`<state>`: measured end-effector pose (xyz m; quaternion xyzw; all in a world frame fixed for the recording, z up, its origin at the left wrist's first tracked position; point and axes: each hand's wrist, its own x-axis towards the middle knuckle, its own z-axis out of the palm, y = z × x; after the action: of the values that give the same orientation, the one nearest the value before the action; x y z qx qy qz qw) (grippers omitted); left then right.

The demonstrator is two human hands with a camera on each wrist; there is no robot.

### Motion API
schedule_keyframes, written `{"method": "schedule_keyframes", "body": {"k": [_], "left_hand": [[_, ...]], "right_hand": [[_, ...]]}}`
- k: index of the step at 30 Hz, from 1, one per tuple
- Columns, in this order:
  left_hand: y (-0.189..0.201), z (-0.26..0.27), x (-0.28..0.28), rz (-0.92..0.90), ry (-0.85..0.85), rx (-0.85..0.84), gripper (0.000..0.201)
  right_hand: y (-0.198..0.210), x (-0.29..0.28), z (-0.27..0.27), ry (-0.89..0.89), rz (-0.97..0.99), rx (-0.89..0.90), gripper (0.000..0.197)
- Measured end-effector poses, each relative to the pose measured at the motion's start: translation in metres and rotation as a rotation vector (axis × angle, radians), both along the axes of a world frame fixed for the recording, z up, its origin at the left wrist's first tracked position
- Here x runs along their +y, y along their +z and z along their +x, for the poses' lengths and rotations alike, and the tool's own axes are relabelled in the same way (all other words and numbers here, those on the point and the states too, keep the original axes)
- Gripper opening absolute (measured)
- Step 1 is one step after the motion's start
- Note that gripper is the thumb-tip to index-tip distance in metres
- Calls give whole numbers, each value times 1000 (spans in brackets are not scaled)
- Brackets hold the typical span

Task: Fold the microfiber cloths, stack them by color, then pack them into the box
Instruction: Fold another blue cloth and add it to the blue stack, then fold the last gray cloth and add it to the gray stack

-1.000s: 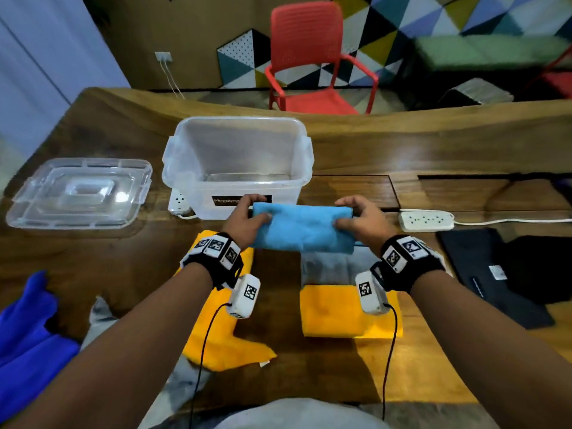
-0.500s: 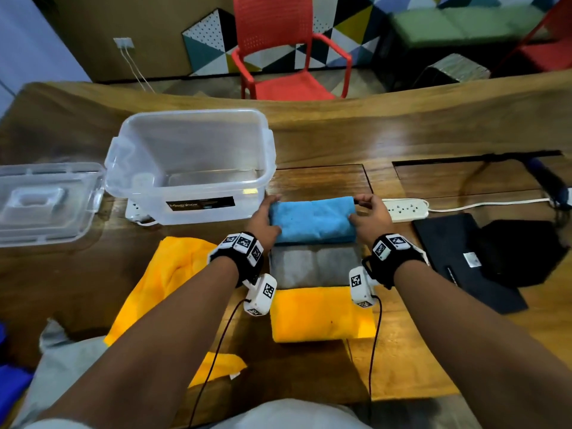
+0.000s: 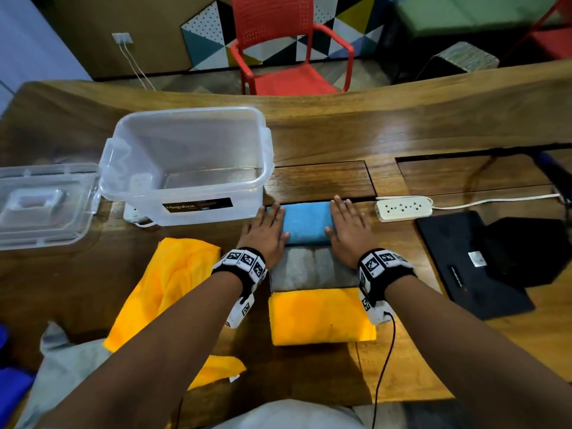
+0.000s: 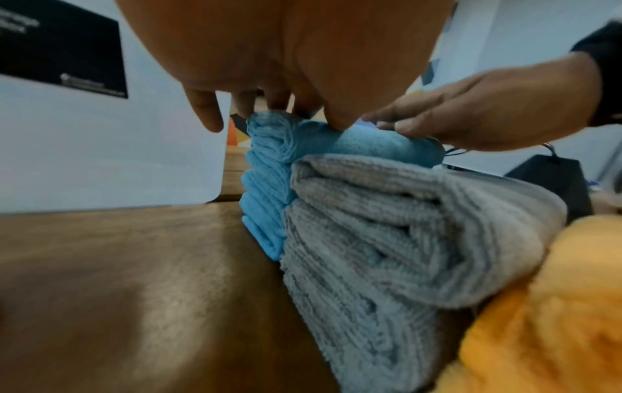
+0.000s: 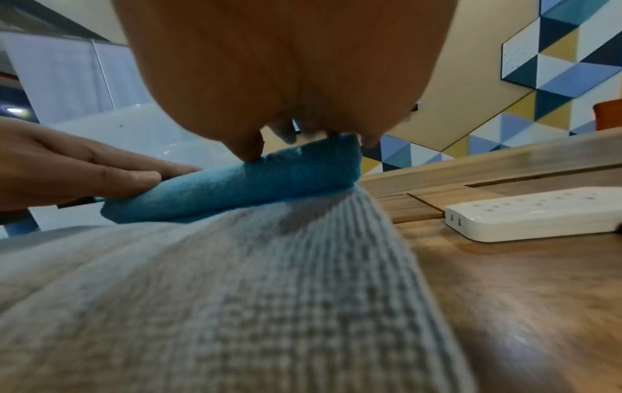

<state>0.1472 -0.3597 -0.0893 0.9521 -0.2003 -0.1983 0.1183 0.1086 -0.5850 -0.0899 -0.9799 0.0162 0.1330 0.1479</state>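
Flat grip (image 3: 266, 232) atop blue cloth (image 3: 305, 222)

1. From the head we look steeply down and forward over the table (image 3: 325, 131).
2. Our wrist cameras sit low, close behind each palm.
3. All three share the blue cloth (image 3: 306, 222) (image 4: 353, 145) (image 5: 235, 186).
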Motion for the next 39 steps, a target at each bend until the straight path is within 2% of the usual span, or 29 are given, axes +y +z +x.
{"method": "schedule_keyframes", "body": {"k": [4,11,19,22,26,29,31,34,39], "left_hand": [[-3,2,8,42,1,147,63],[-6,3,7,41,-5,237,63],[0,4,12,-16,-4,242,66],[0,0,29,-92,27,206,70],[-1,-10,74,-68,69,107,66],[-4,-16,122,-13,130,50,57],[-6,-21,160,4,138,32,46],[-7,-32,218,40,114,26,32],[-2,-68,311,145,259,74,21]], "right_hand": [[-8,-5,0,-29,22,156,63],[-12,-6,0,-18,35,238,64],[3,-4,5,-54,16,264,67],[17,-3,8,-113,38,169,66],[32,16,2,-121,75,-123,52],[39,51,-5,-16,184,-359,34],[39,80,-10,61,242,-449,24],[41,131,-15,164,295,-426,17],[35,224,-36,403,350,-128,17]]}}
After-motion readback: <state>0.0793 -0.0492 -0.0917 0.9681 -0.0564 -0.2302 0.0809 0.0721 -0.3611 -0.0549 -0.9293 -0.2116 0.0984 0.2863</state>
